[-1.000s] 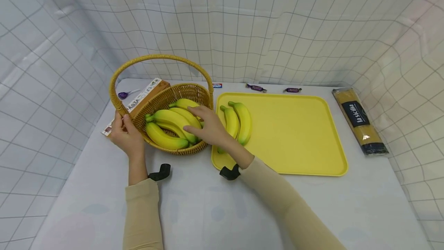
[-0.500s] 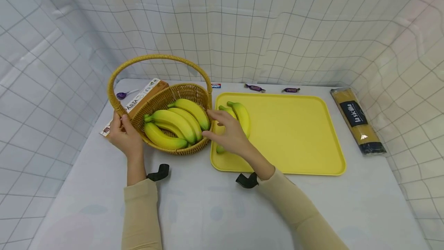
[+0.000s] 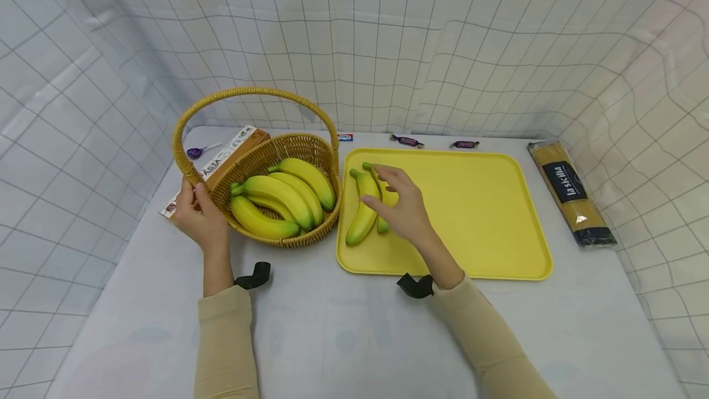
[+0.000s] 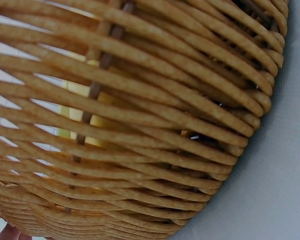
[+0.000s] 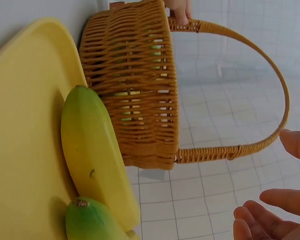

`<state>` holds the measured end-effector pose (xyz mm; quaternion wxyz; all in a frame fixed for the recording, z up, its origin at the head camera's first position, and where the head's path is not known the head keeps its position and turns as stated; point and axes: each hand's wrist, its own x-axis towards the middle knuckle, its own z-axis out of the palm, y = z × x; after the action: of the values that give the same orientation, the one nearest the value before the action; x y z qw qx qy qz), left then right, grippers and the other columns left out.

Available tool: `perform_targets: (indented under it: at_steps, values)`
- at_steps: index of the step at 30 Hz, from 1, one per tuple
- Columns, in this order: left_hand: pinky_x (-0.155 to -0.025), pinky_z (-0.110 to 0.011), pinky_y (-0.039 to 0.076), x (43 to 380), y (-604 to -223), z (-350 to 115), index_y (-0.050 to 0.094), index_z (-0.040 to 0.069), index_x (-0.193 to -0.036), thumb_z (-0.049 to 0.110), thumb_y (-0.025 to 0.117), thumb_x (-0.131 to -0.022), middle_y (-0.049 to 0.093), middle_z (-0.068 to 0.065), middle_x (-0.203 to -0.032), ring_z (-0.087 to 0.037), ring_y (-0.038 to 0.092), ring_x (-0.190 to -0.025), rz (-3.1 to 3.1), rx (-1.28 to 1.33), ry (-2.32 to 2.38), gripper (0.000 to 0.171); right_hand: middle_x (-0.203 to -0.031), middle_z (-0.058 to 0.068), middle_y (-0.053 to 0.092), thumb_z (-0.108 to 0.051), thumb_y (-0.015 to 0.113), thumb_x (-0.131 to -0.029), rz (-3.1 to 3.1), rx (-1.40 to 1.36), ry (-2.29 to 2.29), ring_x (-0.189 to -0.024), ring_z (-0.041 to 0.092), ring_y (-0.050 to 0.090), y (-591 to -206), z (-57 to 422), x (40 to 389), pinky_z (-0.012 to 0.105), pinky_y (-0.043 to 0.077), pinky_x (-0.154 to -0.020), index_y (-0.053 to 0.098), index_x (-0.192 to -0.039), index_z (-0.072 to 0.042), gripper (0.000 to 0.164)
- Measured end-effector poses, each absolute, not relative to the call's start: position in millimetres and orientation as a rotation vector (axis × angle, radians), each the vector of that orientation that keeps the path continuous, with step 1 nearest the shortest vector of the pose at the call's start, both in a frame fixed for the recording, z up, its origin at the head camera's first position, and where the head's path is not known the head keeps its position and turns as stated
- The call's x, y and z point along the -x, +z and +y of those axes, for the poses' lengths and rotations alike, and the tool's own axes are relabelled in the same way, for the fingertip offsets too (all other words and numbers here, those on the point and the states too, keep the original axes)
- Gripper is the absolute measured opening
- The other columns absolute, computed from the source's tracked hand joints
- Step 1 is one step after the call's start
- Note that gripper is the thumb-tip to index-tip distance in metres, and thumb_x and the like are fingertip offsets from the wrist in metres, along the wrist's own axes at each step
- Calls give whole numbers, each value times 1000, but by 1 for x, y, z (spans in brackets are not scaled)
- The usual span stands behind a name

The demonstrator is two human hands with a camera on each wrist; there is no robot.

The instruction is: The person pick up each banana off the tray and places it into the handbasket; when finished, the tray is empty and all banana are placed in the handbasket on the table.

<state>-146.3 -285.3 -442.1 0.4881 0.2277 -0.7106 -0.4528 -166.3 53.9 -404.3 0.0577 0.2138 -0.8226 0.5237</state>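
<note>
Left hand [image 3: 204, 219]: pinches golden oval wicker basket [image 3: 306, 144].
Right hand [image 3: 407, 208]: fingers [image 5: 287, 200] wide, by curved yellow bananas [image 3: 362, 221] right of basket.
Bananas: we judge pickup; next, grip one.

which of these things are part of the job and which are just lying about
Likely job things:
basket, held by left hand
bananas
yellow tray

Seemingly lying about:
lollipop
pasta box
two purple-wrapped sweets
small red-blue packet
la sicilia packet

Rough woven wicker basket [image 5: 135, 107], smooth-skinned bananas [image 5: 92, 155]
</note>
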Motion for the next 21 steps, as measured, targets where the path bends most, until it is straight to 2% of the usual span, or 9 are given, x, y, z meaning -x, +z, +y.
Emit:
perform_targets:
  at_steps: [7, 13, 19, 21]
  values:
    - [-70, -13, 35, 149, -444, -286, 72, 5, -111, 16, 56, -98, 51, 17, -83, 5, 45, -76, -1708, -543, -1093, 23, -139, 17, 50, -20, 72, -88, -2484, -517, 1574, -124, 31, 50, -410, 72, 178, 49, 45, -101, 50, -142, -3, 61]
    - [-70, -13, 36, 150, -444, -286, 72, 6, -112, 16, 56, -98, 56, 10, -85, 5, 45, -76, -1708, -538, -1093, 24, -142, 17, 46, -21, 71, -89, -2502, -438, 1583, -128, 32, 47, -415, 82, 186, 50, 42, -104, 46, -145, -4, 63]
    - [-71, -12, 37, 148, -444, -286, 72, 6, -113, 19, 54, -99, 55, 17, -84, 6, 46, -77, -1725, -529, -1084, 26, -146, 18, 41, -22, 70, -90, -2541, -370, 1616, -131, 34, 44, -422, 86, 192, 51, 39, -106, 39, -149, -6, 69]
    - [-71, -12, 37, 147, -444, -286, 72, 6, -113, 19, 55, -98, 56, 16, -85, 6, 46, -77, -1725, -531, -1079, 26, -147, 18, 39, -23, 70, -90, -2560, -346, 1627, -132, 34, 44, -425, 87, 194, 50, 39, -107, 37, -150, -6, 71]
